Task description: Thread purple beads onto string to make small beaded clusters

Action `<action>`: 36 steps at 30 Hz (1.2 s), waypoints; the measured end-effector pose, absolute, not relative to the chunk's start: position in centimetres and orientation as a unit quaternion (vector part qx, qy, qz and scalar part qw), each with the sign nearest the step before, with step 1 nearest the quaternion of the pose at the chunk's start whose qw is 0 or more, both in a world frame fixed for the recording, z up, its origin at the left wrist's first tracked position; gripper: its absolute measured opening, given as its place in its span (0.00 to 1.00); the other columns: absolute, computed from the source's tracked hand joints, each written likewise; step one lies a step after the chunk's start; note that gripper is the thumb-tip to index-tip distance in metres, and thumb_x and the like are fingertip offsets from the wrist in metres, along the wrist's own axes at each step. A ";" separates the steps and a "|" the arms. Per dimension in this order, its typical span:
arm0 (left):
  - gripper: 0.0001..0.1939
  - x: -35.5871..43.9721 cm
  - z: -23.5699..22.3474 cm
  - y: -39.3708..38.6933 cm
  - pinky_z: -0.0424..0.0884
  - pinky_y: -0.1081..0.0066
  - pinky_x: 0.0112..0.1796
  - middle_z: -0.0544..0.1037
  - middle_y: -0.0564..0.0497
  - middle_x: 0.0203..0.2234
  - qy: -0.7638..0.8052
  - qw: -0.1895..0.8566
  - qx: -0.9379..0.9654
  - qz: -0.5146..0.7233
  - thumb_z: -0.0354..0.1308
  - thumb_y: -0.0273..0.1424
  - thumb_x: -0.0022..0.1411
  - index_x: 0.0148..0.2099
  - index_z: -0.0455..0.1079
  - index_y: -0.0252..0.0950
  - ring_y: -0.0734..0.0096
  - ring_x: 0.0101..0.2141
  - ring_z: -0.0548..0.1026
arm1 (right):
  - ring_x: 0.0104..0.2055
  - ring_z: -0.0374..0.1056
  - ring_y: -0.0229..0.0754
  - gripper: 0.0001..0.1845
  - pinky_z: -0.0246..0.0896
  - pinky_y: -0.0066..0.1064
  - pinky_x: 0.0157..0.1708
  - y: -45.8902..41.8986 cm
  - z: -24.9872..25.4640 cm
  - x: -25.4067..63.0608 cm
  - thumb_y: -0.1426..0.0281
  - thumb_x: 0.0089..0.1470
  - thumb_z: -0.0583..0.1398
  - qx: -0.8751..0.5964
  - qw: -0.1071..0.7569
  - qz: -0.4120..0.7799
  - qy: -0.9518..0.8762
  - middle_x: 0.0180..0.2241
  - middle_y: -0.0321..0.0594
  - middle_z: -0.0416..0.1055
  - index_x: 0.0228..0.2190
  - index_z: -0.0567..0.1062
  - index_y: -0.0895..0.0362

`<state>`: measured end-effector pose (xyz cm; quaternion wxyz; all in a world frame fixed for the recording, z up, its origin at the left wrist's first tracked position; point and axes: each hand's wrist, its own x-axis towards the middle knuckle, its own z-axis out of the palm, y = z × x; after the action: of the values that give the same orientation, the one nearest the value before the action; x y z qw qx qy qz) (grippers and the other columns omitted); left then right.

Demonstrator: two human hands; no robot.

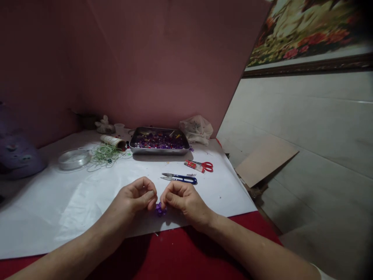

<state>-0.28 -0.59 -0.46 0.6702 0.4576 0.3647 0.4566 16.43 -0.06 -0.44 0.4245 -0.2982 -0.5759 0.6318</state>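
A small cluster of purple beads [160,210] hangs or rests between my hands near the white sheet's front edge. My left hand [139,197] is closed in a pinch just left of the beads. On their right side, my right hand [181,200] is also pinched, its fingertips close to the cluster. Whatever thin thing lies between the fingers of either hand is too small to see. Just beyond my hands lie blue-handled thread snips [183,179], blades pointing left.
Behind stands a metal tray [160,152] of mixed beads, with a plastic bag [197,130] at its right. Red scissors [207,166] lie beside a red lighter [194,166]. Tangled green thread [106,155], a cardboard tube [113,141] and a clear line spool [74,159] sit left.
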 end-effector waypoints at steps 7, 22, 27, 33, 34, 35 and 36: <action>0.09 -0.2 -0.8 -0.6 0.52 0.78 0.19 0.66 0.59 0.12 0.423 0.619 0.482 0.453 0.61 0.33 0.50 0.25 0.65 0.36 0.81 0.15 0.59 | 0.24 0.59 0.35 0.11 0.54 0.29 0.29 0.0 -0.6 16.2 0.68 0.47 0.60 -0.342 0.444 0.558 -0.612 0.19 0.34 0.66 0.17 0.68 0.58; 0.09 -0.3 -0.4 -0.8 0.52 0.78 0.19 0.65 0.59 0.12 0.438 0.614 0.471 0.457 0.60 0.34 0.50 0.25 0.65 0.36 0.81 0.15 0.58 | 0.22 0.59 0.34 0.07 0.52 0.27 0.27 -0.1 -0.6 16.5 0.73 0.44 0.58 -0.359 0.445 0.537 -0.620 0.18 0.33 0.67 0.17 0.68 0.58; 0.10 -0.4 -0.6 -0.7 0.52 0.78 0.19 0.67 0.59 0.13 0.435 0.613 0.462 0.471 0.62 0.35 0.50 0.25 0.65 0.36 0.80 0.15 0.59 | 0.18 0.52 0.31 0.08 0.46 0.25 0.20 0.0 -0.6 16.6 0.70 0.46 0.60 -0.377 0.447 0.545 -0.601 0.19 0.33 0.68 0.19 0.69 0.59; 0.08 -0.3 0.5 -1.1 0.64 0.74 0.29 0.75 0.53 0.20 0.388 0.616 0.469 0.500 0.62 0.34 0.52 0.26 0.68 0.36 0.72 0.25 0.70 | 0.17 0.58 0.31 0.16 0.54 0.25 0.19 0.1 -0.4 16.6 0.59 0.47 0.62 -0.369 0.451 0.606 -0.541 0.21 0.35 0.69 0.22 0.68 0.59; 0.07 -0.3 0.7 -1.2 0.65 0.73 0.31 0.76 0.52 0.22 0.385 0.609 0.476 0.504 0.61 0.33 0.53 0.26 0.68 0.37 0.70 0.28 0.70 | 0.18 0.59 0.31 0.16 0.56 0.25 0.19 0.0 -0.4 16.6 0.59 0.46 0.63 -0.368 0.453 0.611 -0.535 0.21 0.35 0.68 0.23 0.69 0.59; 0.07 -0.3 1.0 -1.3 0.65 0.72 0.33 0.76 0.52 0.24 0.384 0.598 0.486 0.509 0.61 0.33 0.54 0.27 0.69 0.37 0.69 0.29 0.71 | 0.18 0.60 0.32 0.15 0.57 0.26 0.19 0.0 -0.4 16.6 0.60 0.45 0.64 -0.367 0.452 0.616 -0.531 0.21 0.34 0.68 0.24 0.69 0.60; 0.07 -0.2 1.3 -1.4 0.65 0.72 0.35 0.76 0.52 0.25 0.386 0.582 0.500 0.511 0.60 0.33 0.55 0.27 0.70 0.37 0.69 0.31 0.70 | 0.18 0.61 0.32 0.15 0.57 0.26 0.19 -0.1 -0.4 16.5 0.61 0.43 0.65 -0.367 0.450 0.619 -0.529 0.21 0.34 0.67 0.25 0.70 0.60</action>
<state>-0.22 -1.44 1.25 0.5824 0.5002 0.3861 0.5114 16.51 -0.10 -0.38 0.4499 -0.3665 -0.5291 0.6192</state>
